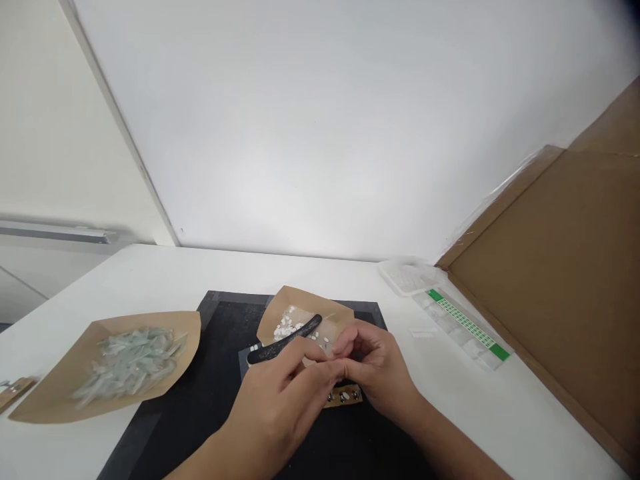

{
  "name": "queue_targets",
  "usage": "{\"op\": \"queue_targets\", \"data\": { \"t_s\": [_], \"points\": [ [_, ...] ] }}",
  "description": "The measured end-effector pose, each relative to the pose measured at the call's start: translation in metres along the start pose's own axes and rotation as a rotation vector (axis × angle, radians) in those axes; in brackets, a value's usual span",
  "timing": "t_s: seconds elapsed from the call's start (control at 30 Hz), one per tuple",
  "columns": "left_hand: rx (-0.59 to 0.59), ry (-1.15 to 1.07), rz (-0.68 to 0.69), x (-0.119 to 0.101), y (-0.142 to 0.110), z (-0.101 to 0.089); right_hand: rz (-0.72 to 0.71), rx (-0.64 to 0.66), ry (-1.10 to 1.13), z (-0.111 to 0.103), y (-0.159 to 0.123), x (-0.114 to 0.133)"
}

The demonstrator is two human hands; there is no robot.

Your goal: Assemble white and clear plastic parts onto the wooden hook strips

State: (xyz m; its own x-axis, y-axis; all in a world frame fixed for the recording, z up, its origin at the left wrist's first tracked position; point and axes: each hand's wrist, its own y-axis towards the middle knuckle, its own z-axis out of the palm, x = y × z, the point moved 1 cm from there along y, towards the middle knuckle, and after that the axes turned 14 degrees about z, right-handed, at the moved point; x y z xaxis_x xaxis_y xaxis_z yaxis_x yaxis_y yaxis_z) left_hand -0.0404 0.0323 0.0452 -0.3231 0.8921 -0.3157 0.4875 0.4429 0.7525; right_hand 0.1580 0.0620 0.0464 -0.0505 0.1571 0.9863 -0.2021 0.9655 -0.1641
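My left hand (283, 393) and my right hand (377, 363) meet above the black mat (200, 413), fingertips pinched together. Whatever they pinch is too small or hidden to name. Below the fingers lies a narrow brown strip (356, 395) with shiny round metal parts and a white piece; my hands partly cover it. Just beyond my left hand is a black curved bar (285, 341), slanting across the edge of a brown paper tray (313, 299). Small white oval pieces (286, 328) are scattered in that tray. I cannot tell whether the left hand touches the bar.
To the left, another brown paper tray (187, 330) holds a heap of clear, greenish plastic slips (137, 360). A small wooden piece (15, 392) sits at the far left edge. Clear plastic packaging with a green label (467, 323) lies right, beside a standing cardboard panel (565, 267).
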Motion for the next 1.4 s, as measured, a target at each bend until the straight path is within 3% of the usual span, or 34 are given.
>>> {"op": "queue_targets", "data": {
  "t_s": [0.13, 0.27, 0.47, 0.73, 0.9, 0.93, 1.03, 1.13, 1.27, 1.4],
  "points": [
    [-0.040, -0.011, 0.107, -0.003, 0.003, -0.006, 0.040, 0.087, 0.066, -0.002, -0.004, 0.003],
    [-0.090, -0.073, 0.112, -0.004, 0.007, -0.009, 0.025, 0.140, 0.048, -0.004, -0.004, 0.004],
    [-0.056, -0.101, 0.106, 0.002, 0.003, -0.006, -0.241, 0.200, -0.318, -0.012, -0.003, 0.015],
    [0.026, 0.062, 0.029, 0.005, -0.004, -0.001, -0.474, 0.102, -0.649, -0.017, -0.012, 0.023],
    [0.026, -0.064, -0.236, 0.005, -0.001, -0.002, -0.384, 0.126, -0.661, -0.012, -0.013, 0.022],
    [0.002, -0.065, -0.238, 0.006, -0.001, -0.002, -0.381, 0.122, -0.669, -0.011, -0.013, 0.023],
    [-0.058, 0.039, -0.017, 0.007, 0.002, -0.006, -0.401, 0.100, -0.690, -0.011, -0.013, 0.022],
    [-0.009, 0.224, 0.112, 0.014, 0.004, -0.012, -0.425, 0.033, -0.666, -0.014, -0.010, 0.019],
    [0.103, 0.471, -0.090, 0.033, 0.004, -0.024, -0.325, -0.093, -0.477, -0.020, -0.001, 0.013],
    [0.256, 0.642, -0.237, 0.046, 0.002, -0.031, -0.235, -0.123, -0.286, -0.020, 0.004, 0.010]
  ]
}}
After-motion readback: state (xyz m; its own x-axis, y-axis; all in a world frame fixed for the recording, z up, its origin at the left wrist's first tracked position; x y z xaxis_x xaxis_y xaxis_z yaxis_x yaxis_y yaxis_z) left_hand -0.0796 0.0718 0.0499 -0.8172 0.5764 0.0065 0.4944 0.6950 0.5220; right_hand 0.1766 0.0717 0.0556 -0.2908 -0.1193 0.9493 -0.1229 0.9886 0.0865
